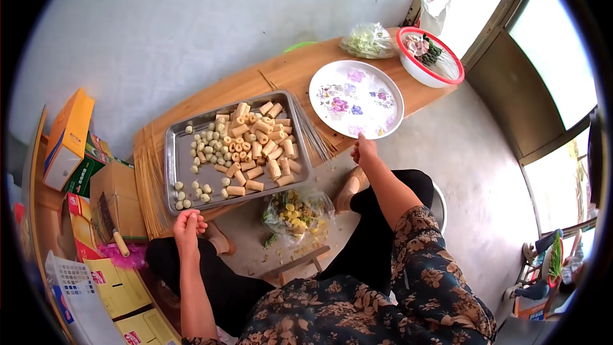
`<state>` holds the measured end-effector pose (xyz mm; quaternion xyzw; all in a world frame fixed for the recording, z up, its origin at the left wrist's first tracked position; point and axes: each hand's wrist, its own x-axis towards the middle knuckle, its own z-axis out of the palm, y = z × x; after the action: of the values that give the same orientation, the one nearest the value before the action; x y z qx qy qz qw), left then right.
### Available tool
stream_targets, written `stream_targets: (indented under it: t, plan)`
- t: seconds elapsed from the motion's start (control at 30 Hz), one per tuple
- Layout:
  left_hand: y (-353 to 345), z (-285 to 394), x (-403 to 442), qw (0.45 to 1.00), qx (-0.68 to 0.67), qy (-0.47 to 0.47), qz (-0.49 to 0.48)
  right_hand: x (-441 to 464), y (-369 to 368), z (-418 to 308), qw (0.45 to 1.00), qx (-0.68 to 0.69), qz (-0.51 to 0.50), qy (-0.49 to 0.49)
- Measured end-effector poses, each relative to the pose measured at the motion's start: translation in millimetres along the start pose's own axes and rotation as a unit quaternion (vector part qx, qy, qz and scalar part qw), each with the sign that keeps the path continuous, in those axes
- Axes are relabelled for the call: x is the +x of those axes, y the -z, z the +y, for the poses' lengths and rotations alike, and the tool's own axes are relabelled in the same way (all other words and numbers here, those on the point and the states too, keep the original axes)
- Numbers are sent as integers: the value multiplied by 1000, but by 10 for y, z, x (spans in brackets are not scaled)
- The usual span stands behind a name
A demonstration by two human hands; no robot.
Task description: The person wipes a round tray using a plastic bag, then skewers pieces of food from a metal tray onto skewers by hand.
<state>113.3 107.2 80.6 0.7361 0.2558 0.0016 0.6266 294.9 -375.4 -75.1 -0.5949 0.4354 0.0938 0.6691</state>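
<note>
My left hand [189, 225] is at the near left corner of a metal tray [305, 153]. Its fingers are curled together, and whatever may be in them is too small to make out. Small pale speckled balls [220, 144] and short tan hollow tubes [258, 152] fill much of the tray. My right hand [364, 151] is closed beside the near rim of a round white plate with purple flowers [333, 89]; anything it holds is hidden. Thin bamboo skewers [150, 179] lie left of the tray, with more skewers [313, 129] between tray and plate.
On the wooden table [287, 71] stand a bag of greens [368, 41] and a red-rimmed bowl [452, 76]. Below, an open bag of yellow-green scraps [295, 212] sits between my legs. At left are boxes [121, 198] and a knife [119, 241]. Another person [536, 281] is partly visible at right.
</note>
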Motion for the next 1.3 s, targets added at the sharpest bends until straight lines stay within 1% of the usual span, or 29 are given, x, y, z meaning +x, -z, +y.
stream_targets:
  t: [0.03,0.07,0.13,0.2,0.27,0.33,0.37,0.4,0.47,0.5,0.6,0.67,0.7,0.73,0.8,0.83,0.9,0.93,0.97,1.0,1.07,1.1,1.13,1.17,1.2,1.27,1.3]
  plan:
    - [-34,-36,-11,1000,2,5,-5,32,107,84,992,97,19,-72]
    - [-75,-60,-7,1000,3,8,-10,75,173,138,992,100,22,-74]
    - [-131,-99,23,1000,8,4,-19,208,232,188,980,183,70,-28]
    - [-144,-163,42,998,49,3,-29,402,332,169,982,179,55,-29]
    - [-174,-173,22,998,57,4,-26,579,402,165,983,183,-11,-23]
    - [-209,-173,-1,997,71,-14,-23,735,420,139,984,176,-21,-25]
    - [-222,-182,3,996,83,-10,-17,564,379,-4,985,169,19,-13]
    - [-226,-201,6,996,82,-11,-16,467,363,-110,985,169,19,-12]
    - [-222,-251,-7,994,110,-10,-18,399,368,-247,961,266,63,39]
    - [-236,-252,-27,994,110,-14,-19,431,395,-267,960,269,62,41]
    - [-282,-251,-74,992,120,-21,-27,506,457,-358,957,284,30,49]
    - [-289,-260,-76,993,110,-16,-47,511,489,-344,945,327,-14,3]
    - [-300,-245,-78,995,93,-8,-39,399,533,-361,935,350,-61,17]
    - [-303,-227,-77,995,92,-13,-41,308,563,-357,933,353,-61,22]
    - [-326,-207,-80,999,31,-21,-39,103,586,-356,910,396,-103,64]
    - [-351,-177,-80,999,26,-23,-40,-83,596,-378,902,403,-130,90]
    - [-395,-97,-65,998,-1,-63,-27,-496,579,-440,897,398,-149,120]
    - [-457,1,-80,998,-7,-62,-23,-665,556,-440,892,395,-168,141]
    - [-531,97,-90,993,-7,-113,-20,-792,521,-408,878,410,-186,161]
    - [-606,229,-120,986,-4,-164,-15,-894,499,-386,881,404,-191,158]
    - [-795,561,-212,981,-3,-194,-10,-1100,423,-380,862,408,-211,213]
    - [-866,632,-187,971,5,-237,-10,-1255,391,-396,865,381,-228,233]
    - [-947,704,-157,960,15,-280,-10,-1381,359,-388,867,376,-233,228]
    - [-1029,831,-167,934,66,-351,13,-1522,289,-331,904,196,-172,339]
    - [-1176,1011,-166,898,116,-423,28,-1609,250,-322,901,156,-165,370]
    - [-1336,1180,-259,891,132,-432,39,-1781,172,-305,888,81,-144,429]
    - [-1421,1103,-212,868,174,-460,64,-1838,162,-324,869,-5,-97,485]
